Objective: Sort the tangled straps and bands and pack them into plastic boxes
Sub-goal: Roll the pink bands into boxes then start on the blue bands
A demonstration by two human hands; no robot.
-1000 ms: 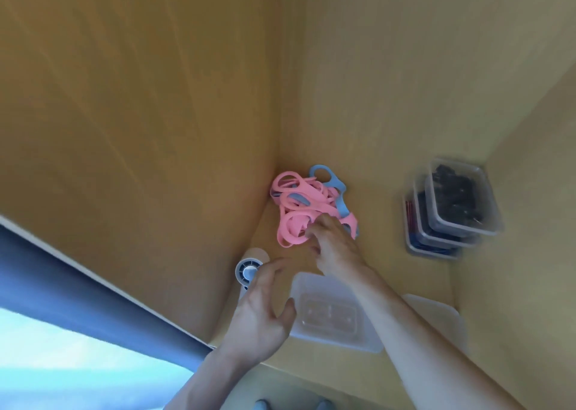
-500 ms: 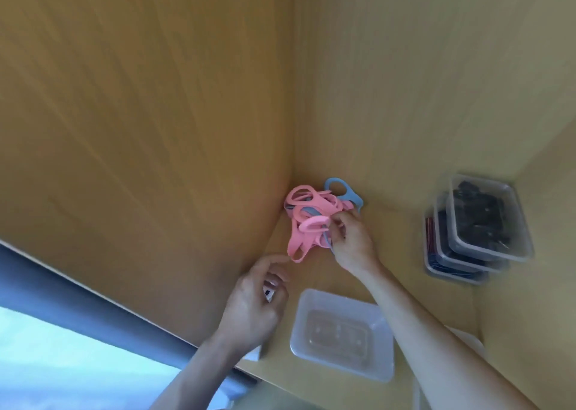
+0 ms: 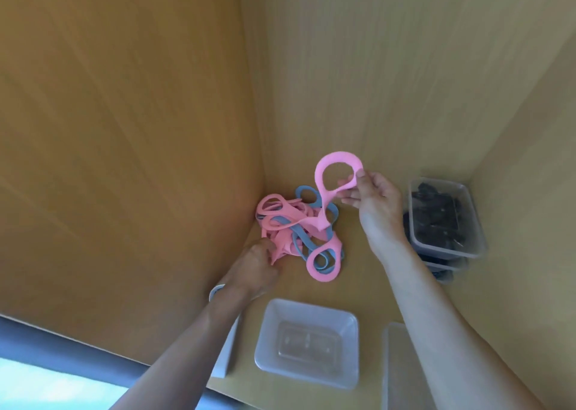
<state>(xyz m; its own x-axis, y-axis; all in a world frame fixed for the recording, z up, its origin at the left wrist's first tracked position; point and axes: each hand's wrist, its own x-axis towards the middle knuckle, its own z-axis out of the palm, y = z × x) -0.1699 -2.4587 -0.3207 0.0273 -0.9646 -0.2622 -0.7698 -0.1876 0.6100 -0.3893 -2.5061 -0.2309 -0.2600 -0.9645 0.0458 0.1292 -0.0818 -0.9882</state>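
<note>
A wooden side panel (image 3: 124, 160) closes off the left of the scene and meets a rear panel at the far-left corner of the tabletop (image 3: 358, 280). A white object (image 3: 226, 350), not identifiable, stands at the near-left edge of the tabletop, partly hidden behind the left forearm.

The left hand (image 3: 257, 264) rests on the tabletop with its fingers curled into the near-left edge of the tangle (image 3: 290, 225), gripping pink material there. The tangle is a pile of pink and blue bands lying in the far-left corner, touching the side panel. One pink end loop, with a blue band beneath it, lies flat at the near-right edge of the pile.

One pink band (image 3: 319, 176) rises from the pile to the right. Its upper end loop is clear of the tabletop; its lower part runs back into the tangle.

An empty clear plastic box (image 3: 266, 335) sits open on the near tabletop, between the two forearms.

The right hand (image 3: 374, 201) is raised above the tabletop and pinches the right side of the lifted loop between thumb and fingers.

A clear lid (image 3: 394, 366) lies just right of the empty box, partly covered by the right forearm.

Stacked plastic boxes (image 3: 448, 249) stand at the far right against the right panel; the top one holds dark straps (image 3: 436, 213).
</note>
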